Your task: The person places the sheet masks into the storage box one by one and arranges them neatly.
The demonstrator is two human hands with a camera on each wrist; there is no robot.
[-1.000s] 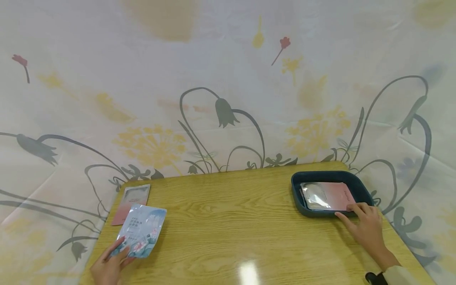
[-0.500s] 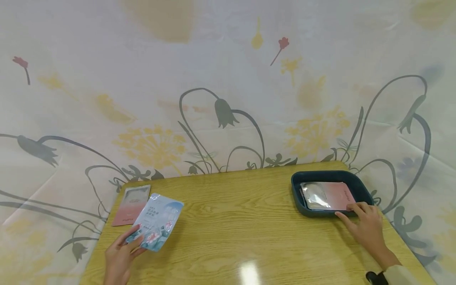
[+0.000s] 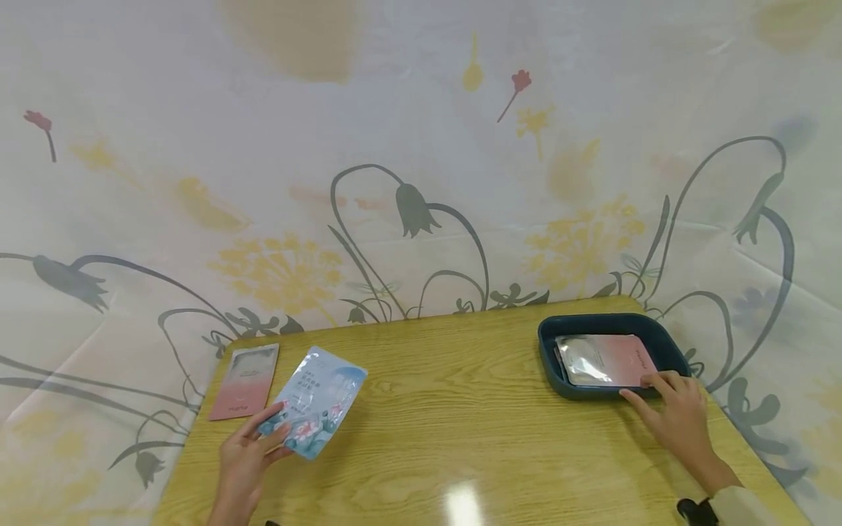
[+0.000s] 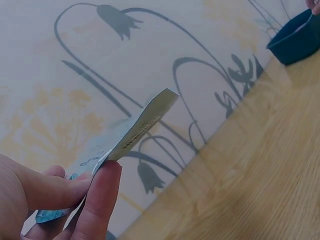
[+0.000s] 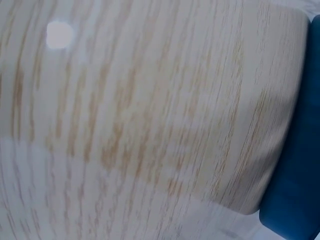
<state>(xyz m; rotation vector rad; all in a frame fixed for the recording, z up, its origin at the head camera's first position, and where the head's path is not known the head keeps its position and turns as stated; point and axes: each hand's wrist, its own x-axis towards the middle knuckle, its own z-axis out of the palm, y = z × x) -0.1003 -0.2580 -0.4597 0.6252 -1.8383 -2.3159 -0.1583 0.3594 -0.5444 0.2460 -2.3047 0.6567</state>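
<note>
My left hand (image 3: 246, 460) pinches a light-blue sheet mask packet (image 3: 314, 402) with lotus print by its lower left corner, thumb in front. It is held above the table, tilted; the left wrist view shows the packet (image 4: 140, 125) nearly edge-on between thumb and fingers. At the right, my right hand (image 3: 680, 424) grips the front rim of a dark blue tray (image 3: 572, 393), thumb outside and fingers over the inside. Inside that tray lies a pink-and-silver mask packet (image 3: 605, 360), with another edge showing beneath. The right wrist view shows the tray's wall (image 5: 295, 165) but not the hand.
A pink-and-silver packet (image 3: 246, 380) lies flat at the table's left end, behind the left hand. The wood-grain table (image 3: 421, 394) stretches between it and the tray. A white floral curtain (image 3: 421, 109) hangs along the back edge.
My left hand has carried the blue packet rightward and slightly away from me, uncovering more of the pink packet. The right hand and tray stay in place.
</note>
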